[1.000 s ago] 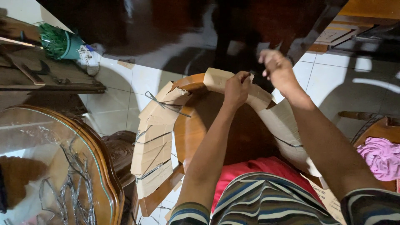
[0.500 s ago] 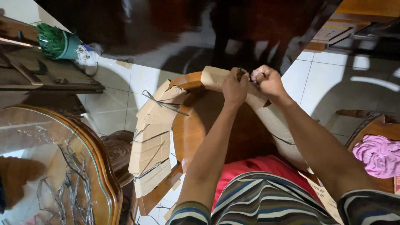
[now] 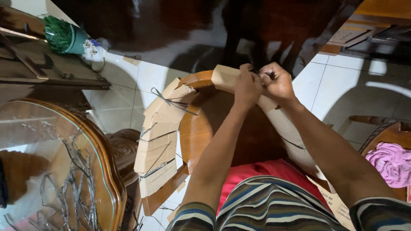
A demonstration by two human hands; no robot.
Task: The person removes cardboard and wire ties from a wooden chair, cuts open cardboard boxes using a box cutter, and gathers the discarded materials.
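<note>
Brown cardboard strips point(image 3: 160, 141) wrap the curved rim of a round wooden chair point(image 3: 201, 128) in front of me. Thin strings hold the strips on. My left hand point(image 3: 247, 87) and my right hand point(image 3: 278, 81) are close together at the far edge of the chair rim, touching each other. Both are curled tight, pinching a piece of cardboard point(image 3: 224, 78) that bends over the rim there. I think there is a bit of dark string between my fingers, but it is too small to be sure.

My arms reach out over the chair seat. A red cloth point(image 3: 261, 175) lies on my lap, just past my striped shirt point(image 3: 274, 205).

On the left side is a glass table point(image 3: 55, 141) with a wooden edge, and a tangle of wire point(image 3: 72, 188) shows there. A green pot point(image 3: 68, 38) sits on the white floor tiles near the top left corner. A pink cloth point(image 3: 391, 160) lies at the right edge.
</note>
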